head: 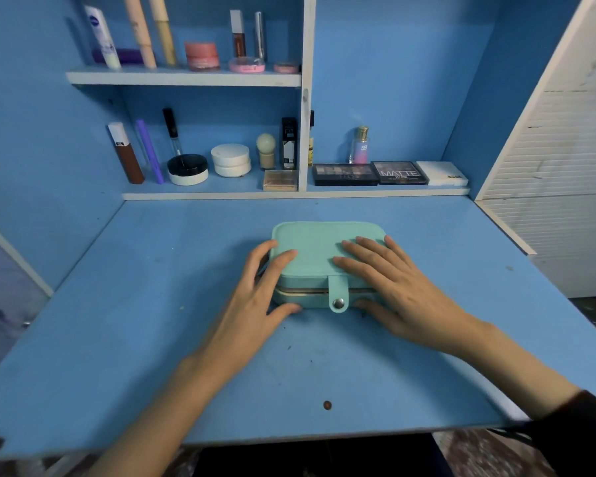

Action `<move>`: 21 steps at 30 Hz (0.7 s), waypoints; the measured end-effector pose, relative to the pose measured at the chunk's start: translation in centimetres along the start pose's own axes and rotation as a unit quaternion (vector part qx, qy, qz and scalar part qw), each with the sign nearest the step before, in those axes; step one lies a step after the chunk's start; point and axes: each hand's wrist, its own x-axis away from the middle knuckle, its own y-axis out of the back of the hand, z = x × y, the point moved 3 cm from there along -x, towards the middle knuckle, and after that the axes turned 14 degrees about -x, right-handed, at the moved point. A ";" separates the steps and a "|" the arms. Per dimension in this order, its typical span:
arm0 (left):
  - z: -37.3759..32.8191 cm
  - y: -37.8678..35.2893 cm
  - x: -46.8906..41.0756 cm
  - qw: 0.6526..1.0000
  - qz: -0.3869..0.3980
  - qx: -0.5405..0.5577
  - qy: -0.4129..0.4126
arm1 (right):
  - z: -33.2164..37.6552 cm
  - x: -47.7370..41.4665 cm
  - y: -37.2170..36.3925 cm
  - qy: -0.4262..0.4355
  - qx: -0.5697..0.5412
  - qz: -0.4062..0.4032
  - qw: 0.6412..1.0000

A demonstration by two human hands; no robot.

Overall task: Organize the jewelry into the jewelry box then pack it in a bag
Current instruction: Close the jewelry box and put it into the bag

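While both hands rest on it, I see the jewelry box (pixel 315 249) lying closed at the centre of the frame on the blue desk (pixel 145 339); its strap (pixel 338 293) hangs down over the front edge, and I read the metal stud as fastened. My left hand (pixel 252 304) holds the box's left front corner, fingers (pixel 283 259) curved over the lid edge and down the side, thumb against the base at the front; my right hand (pixel 403 294) lies flat on the right half of the lid, fingers (pixel 355 253) straight and spread, gripping nothing, thumb low along the front just right of the strap. Beyond the box, in the upper half of the frame, a shelf (pixel 386 192) carries three makeup palettes (pixel 344 174) side by side; jars and tubes stand to their left.
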 end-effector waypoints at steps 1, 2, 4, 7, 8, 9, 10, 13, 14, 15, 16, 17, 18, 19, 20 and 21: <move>0.1 -0.1 -0.8 1.000 0.003 0.013 0.016 | -0.4 -0.6 0.1 -0.010 -0.010 -0.001 1.000; 0.3 -0.1 -1.5 0.999 0.014 0.028 0.039 | -0.8 -1.2 0.1 -0.022 -0.021 -0.002 1.000; 0.7 -0.3 -2.5 0.993 0.052 0.056 0.086 | -1.2 -2.0 0.3 -0.040 -0.043 -0.005 0.998; 1.0 -0.7 -3.0 0.982 0.077 0.117 0.123 | -1.6 -2.5 0.2 -0.047 -0.058 -0.006 0.997; 1.0 -0.8 -3.0 0.978 0.079 0.139 0.136 | -1.6 -2.5 0.3 -0.045 -0.056 -0.005 0.997; 1.0 -0.9 -2.9 0.974 0.080 0.153 0.148 | -1.7 -2.5 0.4 -0.041 -0.054 -0.006 0.998; 1.0 -1.0 -2.9 0.971 0.079 0.161 0.158 | -1.7 -2.6 0.5 -0.039 -0.054 -0.007 0.998; 1.3 -1.5 -3.0 0.963 0.071 0.187 0.179 | -1.5 -2.9 0.9 -0.041 -0.065 -0.014 0.997; 1.6 -1.8 -2.9 0.959 0.067 0.200 0.188 | -1.5 -3.0 0.8 -0.042 -0.067 -0.015 0.997; 1.8 -2.0 -2.8 0.956 0.063 0.212 0.195 | -1.5 -3.1 0.7 -0.042 -0.067 -0.016 0.997; 1.9 -2.1 -2.6 0.953 0.058 0.220 0.199 | -1.5 -3.1 0.6 -0.041 -0.065 -0.017 0.997; 2.0 -2.2 -2.5 0.952 0.050 0.227 0.201 | -1.5 -3.1 0.5 -0.039 -0.063 -0.018 0.997; 2.1 -2.2 -2.4 0.950 0.041 0.235 0.202 | -1.5 -3.1 0.4 -0.039 -0.063 -0.018 0.997; 2.1 -2.2 -2.4 0.948 0.034 0.242 0.203 | -1.6 -3.1 0.4 -0.039 -0.066 -0.019 0.997; 2.1 -2.2 -2.3 0.948 0.030 0.244 0.203 | -1.6 -3.0 0.3 -0.040 -0.068 -0.021 0.997; 2.1 -2.1 -2.3 0.950 0.030 0.237 0.203 | -1.6 -2.9 0.2 -0.041 -0.070 -0.023 0.996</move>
